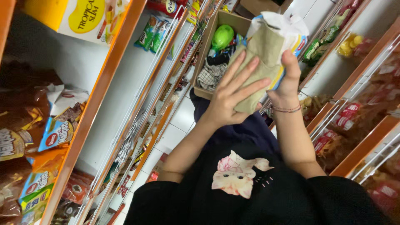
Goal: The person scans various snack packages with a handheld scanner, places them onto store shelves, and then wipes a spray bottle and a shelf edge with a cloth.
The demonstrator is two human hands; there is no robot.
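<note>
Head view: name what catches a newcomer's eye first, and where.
At upper centre, the left hand presses a beige cloth against a white snack packet gripped by the right hand. Behind them sits a cardboard box holding a bright green bottle. Orange-edged shelves of snacks line both sides.

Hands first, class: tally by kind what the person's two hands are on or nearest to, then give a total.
Hands: 2, left hand and right hand
Cloth: 1
Packet: 1
Cardboard box: 1
Total: 5
</note>
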